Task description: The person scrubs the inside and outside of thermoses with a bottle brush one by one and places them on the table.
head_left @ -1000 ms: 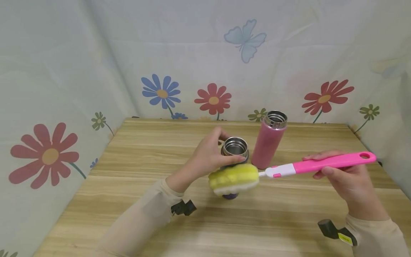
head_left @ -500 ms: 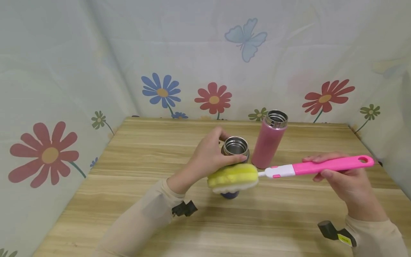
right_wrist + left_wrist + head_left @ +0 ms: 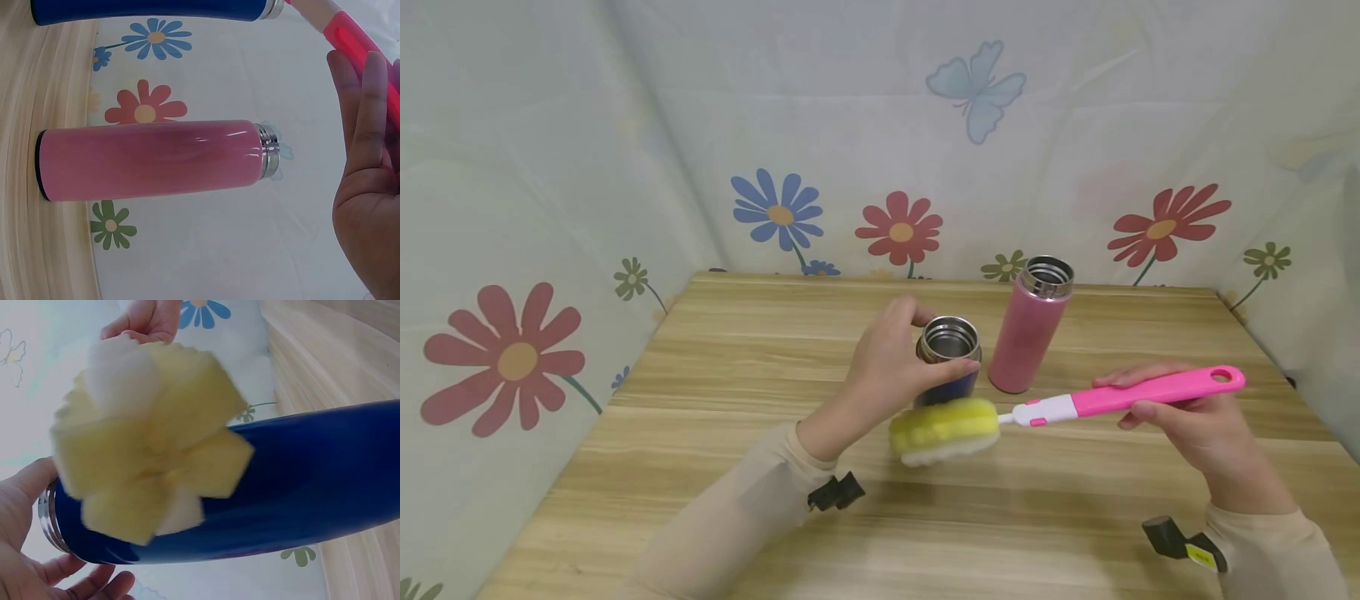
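Note:
My left hand (image 3: 880, 358) grips a blue steel bottle (image 3: 951, 389) near its neck, thumb in front and fingers behind. The bottle stands uncapped, its steel mouth facing up. My right hand (image 3: 1198, 437) holds a bottle brush by its pink handle (image 3: 1150, 393). The brush's yellow-and-white sponge head (image 3: 946, 427) points left and overlaps the bottle's lower part in the head view. In the left wrist view the sponge head (image 3: 156, 444), blurred, covers part of the blue body (image 3: 312, 475). The bottle's base is hidden behind the sponge in the head view.
A pink bottle (image 3: 1028, 333), also uncapped, stands upright just right of and behind the blue one. Both are on a wood-grain table (image 3: 760, 333). A flower-printed cloth (image 3: 842, 125) hangs behind and along the sides.
The brush and right hand have shifted left and slightly down, so the sponge head sits lower and more of the blue body shows. My left hand and both bottles stay almost where they were.

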{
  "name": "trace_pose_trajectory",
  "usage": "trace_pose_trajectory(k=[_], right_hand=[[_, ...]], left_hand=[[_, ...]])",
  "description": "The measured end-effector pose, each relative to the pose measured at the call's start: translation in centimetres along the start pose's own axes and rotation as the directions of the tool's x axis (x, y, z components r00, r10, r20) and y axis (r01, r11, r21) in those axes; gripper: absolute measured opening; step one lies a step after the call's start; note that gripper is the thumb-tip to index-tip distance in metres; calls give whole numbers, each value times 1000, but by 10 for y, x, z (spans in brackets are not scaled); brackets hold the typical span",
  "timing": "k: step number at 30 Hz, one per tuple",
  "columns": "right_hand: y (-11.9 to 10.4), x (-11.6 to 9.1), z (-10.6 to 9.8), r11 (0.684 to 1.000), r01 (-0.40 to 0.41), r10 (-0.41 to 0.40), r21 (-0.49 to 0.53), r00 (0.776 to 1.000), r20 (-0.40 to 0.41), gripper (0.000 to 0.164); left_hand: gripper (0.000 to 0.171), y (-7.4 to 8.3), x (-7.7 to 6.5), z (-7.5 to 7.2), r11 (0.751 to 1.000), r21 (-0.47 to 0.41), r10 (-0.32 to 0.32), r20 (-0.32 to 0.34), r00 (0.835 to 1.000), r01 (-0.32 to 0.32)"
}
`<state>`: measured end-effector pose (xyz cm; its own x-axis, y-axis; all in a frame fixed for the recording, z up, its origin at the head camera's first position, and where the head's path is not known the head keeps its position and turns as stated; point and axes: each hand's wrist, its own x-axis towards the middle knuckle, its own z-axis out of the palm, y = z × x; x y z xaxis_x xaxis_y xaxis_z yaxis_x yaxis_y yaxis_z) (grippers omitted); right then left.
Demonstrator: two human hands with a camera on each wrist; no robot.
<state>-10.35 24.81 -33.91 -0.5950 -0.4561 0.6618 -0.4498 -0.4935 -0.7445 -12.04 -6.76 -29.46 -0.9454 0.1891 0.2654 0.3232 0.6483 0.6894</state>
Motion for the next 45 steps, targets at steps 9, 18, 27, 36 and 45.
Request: trace_pose_trajectory(k=[9,18,27,36,45], right_hand=[[4,-6,-4,980,-128,125,-153,992,-28,37],[5,-9,-7,920,-267,256,-285,964,-75,41],[11,-10,-10,909,-279,274,-311,960,-60,39],[15,-9,-11,900,-296,293,-320,954,-59,37],[14,-10,-15,915,-276,263,-294,961,-83,39]], left_hand=[[60,0,-2,5,998,26,52,-83,995,-50],[61,-4,-5,13,988,105,128,-185,974,-110],[62,-7,-7,15,985,104,154,-207,966,-134],[69,-11,-10,12,992,28,129,-161,978,-127],[71,-30,-15,8,975,-203,62,-139,988,-90]])
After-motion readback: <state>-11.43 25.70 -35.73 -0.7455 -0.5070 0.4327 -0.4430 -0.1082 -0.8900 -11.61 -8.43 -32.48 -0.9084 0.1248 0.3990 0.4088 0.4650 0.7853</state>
